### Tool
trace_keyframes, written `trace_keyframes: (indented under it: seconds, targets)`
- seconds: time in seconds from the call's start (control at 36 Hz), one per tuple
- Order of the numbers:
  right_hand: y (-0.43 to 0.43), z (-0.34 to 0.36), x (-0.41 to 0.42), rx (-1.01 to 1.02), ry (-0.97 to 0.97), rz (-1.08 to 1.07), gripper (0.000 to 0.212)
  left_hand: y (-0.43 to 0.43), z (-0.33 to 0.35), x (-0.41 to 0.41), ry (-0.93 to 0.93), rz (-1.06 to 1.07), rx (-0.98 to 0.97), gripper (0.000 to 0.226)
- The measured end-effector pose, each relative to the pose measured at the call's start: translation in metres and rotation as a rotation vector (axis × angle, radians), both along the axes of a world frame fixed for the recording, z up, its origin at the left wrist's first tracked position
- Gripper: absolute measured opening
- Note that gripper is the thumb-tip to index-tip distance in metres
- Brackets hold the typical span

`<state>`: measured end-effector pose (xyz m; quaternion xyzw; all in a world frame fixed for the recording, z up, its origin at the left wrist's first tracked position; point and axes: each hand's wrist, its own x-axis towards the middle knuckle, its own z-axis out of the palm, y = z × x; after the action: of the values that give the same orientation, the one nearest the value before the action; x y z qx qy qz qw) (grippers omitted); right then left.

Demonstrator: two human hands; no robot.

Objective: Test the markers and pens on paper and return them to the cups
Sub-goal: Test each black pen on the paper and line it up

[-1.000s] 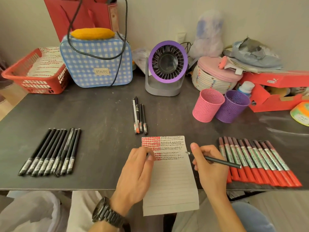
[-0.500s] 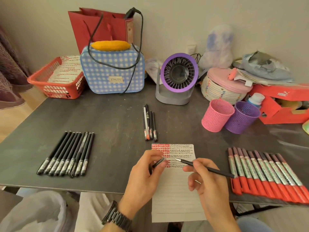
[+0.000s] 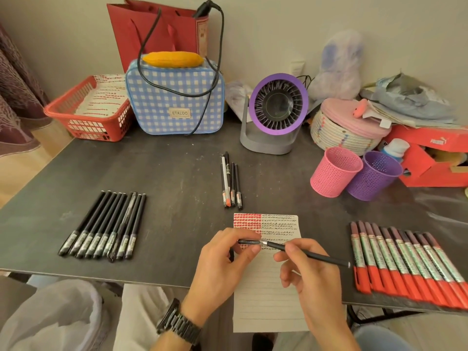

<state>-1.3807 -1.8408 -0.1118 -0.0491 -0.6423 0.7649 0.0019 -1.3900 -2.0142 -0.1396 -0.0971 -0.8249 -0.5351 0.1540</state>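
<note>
Pinching cap (image 3: 249, 241) — left grip (image 3: 222, 271) | right grip (image 3: 312, 279) clamped round pen (image 3: 319, 258) | above paper (image 3: 266, 302)

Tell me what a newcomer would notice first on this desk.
First, the hands at the near edge: the right hand holds a black pen and the left hand pinches its cap at the tip, above the lined paper. Next, the row of red markers at the right and the row of black pens at the left.
</note>
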Motion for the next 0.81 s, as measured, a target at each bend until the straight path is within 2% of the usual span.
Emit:
trace_keyframes:
  seconds: [0.17,0.28,0.42,0.5,0.58,0.67,0.81]
  targets:
    - [-0.002,-0.004,-0.002,0.207,0.068,0.052,0.013,0.0,-0.003,0.0,0.006,-0.049,-0.033,0.021]
    - [-0.009,-0.004,-0.005,0.238,0.08,0.086,0.013,-0.005,-0.005,-0.001,0.006,-0.007,0.055,0.019]
    - [-0.01,0.001,-0.008,0.293,0.086,0.093,0.019,-0.007,0.0,0.001,-0.024,-0.013,0.069,0.02]
    - [-0.016,0.002,-0.005,0.332,0.111,0.112,0.016,-0.012,0.005,0.006,-0.031,-0.001,0.077,0.019]
    - [-0.027,0.003,-0.002,0.418,0.127,0.141,0.022,-0.037,0.013,0.014,-0.034,0.142,0.124,0.016]
    - [-0.035,0.003,-0.006,0.486,0.177,0.151,0.018,-0.085,0.026,0.021,0.022,0.399,0.125,0.015]
    - [-0.043,0.002,-0.039,0.709,0.215,0.165,0.022,-0.183,0.042,0.03,-0.024,0.809,-0.055,0.013]
